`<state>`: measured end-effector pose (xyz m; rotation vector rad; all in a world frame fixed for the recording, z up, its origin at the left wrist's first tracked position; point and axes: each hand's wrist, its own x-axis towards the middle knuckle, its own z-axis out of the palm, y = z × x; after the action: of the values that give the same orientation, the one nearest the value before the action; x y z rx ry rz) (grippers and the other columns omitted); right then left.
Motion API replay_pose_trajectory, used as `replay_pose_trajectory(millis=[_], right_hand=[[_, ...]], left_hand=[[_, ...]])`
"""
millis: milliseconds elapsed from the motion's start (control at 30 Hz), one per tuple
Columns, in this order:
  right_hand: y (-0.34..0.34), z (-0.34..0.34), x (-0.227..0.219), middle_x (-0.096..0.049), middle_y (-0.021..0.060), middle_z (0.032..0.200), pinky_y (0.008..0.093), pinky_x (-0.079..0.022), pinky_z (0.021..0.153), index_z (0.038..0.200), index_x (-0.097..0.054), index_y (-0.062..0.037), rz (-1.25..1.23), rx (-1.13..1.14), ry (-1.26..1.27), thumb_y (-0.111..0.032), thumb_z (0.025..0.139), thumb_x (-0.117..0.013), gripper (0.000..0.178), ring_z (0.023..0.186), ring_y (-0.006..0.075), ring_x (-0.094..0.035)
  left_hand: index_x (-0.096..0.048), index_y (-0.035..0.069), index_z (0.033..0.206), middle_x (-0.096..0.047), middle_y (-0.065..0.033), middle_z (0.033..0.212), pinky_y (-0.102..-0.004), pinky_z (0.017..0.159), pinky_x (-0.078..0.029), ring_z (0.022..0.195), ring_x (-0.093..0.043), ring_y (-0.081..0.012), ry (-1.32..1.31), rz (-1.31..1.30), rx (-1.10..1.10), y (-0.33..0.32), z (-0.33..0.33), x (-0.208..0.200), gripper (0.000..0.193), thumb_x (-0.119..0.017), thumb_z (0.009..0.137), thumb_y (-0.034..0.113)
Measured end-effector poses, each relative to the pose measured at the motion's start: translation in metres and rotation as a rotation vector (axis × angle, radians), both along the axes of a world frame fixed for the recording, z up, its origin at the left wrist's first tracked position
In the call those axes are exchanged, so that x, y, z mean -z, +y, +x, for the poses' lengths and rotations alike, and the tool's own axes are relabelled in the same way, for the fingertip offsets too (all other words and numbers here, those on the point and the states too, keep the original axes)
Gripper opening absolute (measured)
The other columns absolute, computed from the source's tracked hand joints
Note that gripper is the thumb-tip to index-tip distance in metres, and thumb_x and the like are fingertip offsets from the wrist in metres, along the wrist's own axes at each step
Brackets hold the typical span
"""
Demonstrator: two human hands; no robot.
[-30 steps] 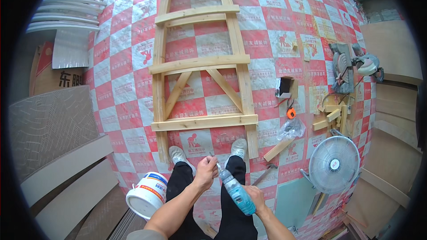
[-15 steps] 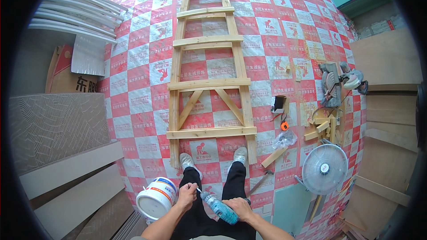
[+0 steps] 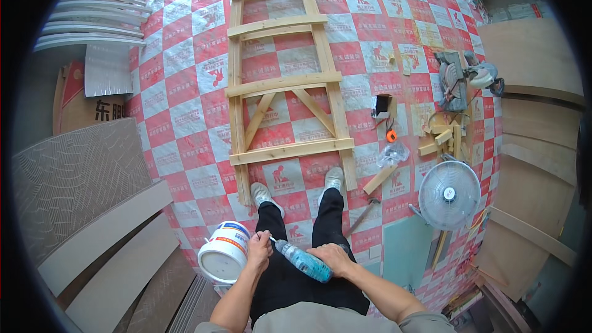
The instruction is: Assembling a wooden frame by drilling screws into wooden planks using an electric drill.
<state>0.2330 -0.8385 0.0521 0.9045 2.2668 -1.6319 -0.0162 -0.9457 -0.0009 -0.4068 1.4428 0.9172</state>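
My right hand (image 3: 333,259) is wrapped round a teal cordless drill (image 3: 306,264), held above my lap with its nose pointing left. At the drill's tip, the fingers of my left hand (image 3: 259,251) are pinched together. What they hold is too small to make out. In front of my shoes, a wooden ladder (image 3: 290,151) lies flat on the floor, with two diagonal braces in its nearest section. Beside my left forearm stands a white bucket (image 3: 223,259) with a lid.
A standing fan (image 3: 449,195) is at the right, near wood offcuts (image 3: 445,134) and a mitre saw (image 3: 453,83). A hammer (image 3: 362,217) lies by my right leg. An orange tape measure (image 3: 391,136) sits beyond it. Boards (image 3: 117,216) lie along the left side.
The view has tilted, so the ladder and floor items sit higher in the picture. Both hands remain at the drill, in nearly the same pose.
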Motion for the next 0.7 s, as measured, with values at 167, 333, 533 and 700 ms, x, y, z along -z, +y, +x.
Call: replay_pose_trajectory(millis=[167, 333, 533, 700], right_hand=[[0.002, -0.002, -0.009, -0.07, 0.0132, 0.096, 0.0435, -0.051, 0.082, 0.117, -0.062, -0.0134, -0.032, 0.012, -0.012, -0.02, 0.079, -0.068, 0.039, 0.093, 0.0327, -0.068], [-0.01, 0.003, -0.002, -0.068, 0.0116, 0.093, 0.0446, -0.05, 0.08, 0.117, -0.062, -0.0134, -0.014, 0.05, 0.012, -0.022, 0.077, -0.068, 0.042, 0.091, 0.0334, -0.066], [-0.008, 0.002, -0.007, -0.068, 0.0113, 0.092, 0.0442, -0.05, 0.08, 0.118, -0.062, -0.0133, -0.006, 0.014, -0.032, -0.019, 0.078, -0.068, 0.041, 0.092, 0.0326, -0.066], [-0.017, 0.007, -0.002, -0.068, 0.0101, 0.093, 0.0424, -0.049, 0.083, 0.119, -0.061, -0.0127, -0.022, 0.038, -0.033, -0.016, 0.075, -0.07, 0.045, 0.094, 0.031, -0.066]], left_hand=[[-0.054, 0.013, 0.085, -0.038, 0.0072, 0.059, -0.0224, 0.041, -0.025, 0.044, -0.032, -0.0044, -0.005, 0.013, -0.005, 0.0, 0.001, -0.002, 0.023, -0.063, 0.1, 0.027], [-0.053, 0.014, 0.085, -0.037, 0.0071, 0.059, -0.0235, 0.041, -0.024, 0.044, -0.03, -0.0049, -0.022, 0.001, -0.006, -0.004, 0.002, 0.001, 0.023, -0.061, 0.101, 0.029], [-0.055, 0.014, 0.087, -0.031, 0.0088, 0.056, -0.023, 0.041, -0.022, 0.042, -0.026, -0.0047, -0.008, 0.0, -0.007, -0.007, 0.006, 0.005, 0.022, -0.057, 0.103, 0.029], [-0.053, 0.013, 0.086, -0.037, 0.0068, 0.058, -0.0232, 0.041, -0.025, 0.043, -0.029, -0.005, -0.02, -0.008, -0.003, -0.006, 0.006, 0.006, 0.023, -0.061, 0.101, 0.029]])
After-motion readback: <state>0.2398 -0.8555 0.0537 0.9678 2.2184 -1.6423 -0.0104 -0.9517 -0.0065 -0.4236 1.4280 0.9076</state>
